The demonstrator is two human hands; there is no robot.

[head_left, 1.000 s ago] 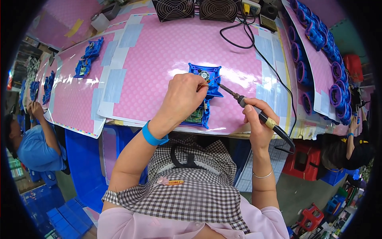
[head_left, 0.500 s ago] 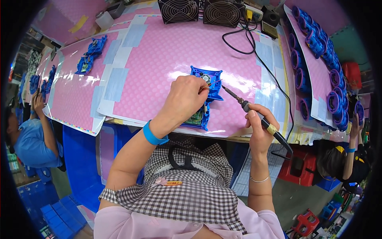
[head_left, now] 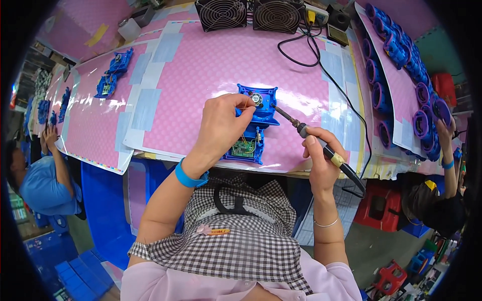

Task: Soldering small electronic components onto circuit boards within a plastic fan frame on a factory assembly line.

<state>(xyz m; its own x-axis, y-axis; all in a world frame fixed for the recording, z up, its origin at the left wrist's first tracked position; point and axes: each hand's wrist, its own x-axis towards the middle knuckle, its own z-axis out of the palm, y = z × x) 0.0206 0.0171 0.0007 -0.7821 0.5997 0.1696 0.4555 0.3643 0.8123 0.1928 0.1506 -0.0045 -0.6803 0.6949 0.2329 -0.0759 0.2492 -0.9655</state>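
An opened blue plastic housing [head_left: 269, 118] lies on the pink sheet before me, its two halves end to end. A round speaker [head_left: 256, 99] sits in the far half, and a green circuit board [head_left: 244, 148] in the near half. My left hand [head_left: 223, 120] pinches a thin wire [head_left: 244, 107] beside the speaker, thumb and forefinger pressed together. In my right hand [head_left: 323, 153] is a soldering iron [head_left: 304, 130], gripped like a pen. Its tip is at the right edge of the far half; whether it touches anything is too small to tell.
Two black fans [head_left: 221, 14] stand at the back, beside a soldering iron stand [head_left: 337, 25]. The iron's black cable [head_left: 346, 98] runs down the right. Blue-purple ring-shaped parts [head_left: 422, 124] fill the right side. Another opened housing [head_left: 114, 74] lies left. Co-workers sit at both sides.
My left hand has shifted left, uncovering the speaker and more of the circuit board. The soldering iron has moved slightly left, its tip now at the housing's edge.
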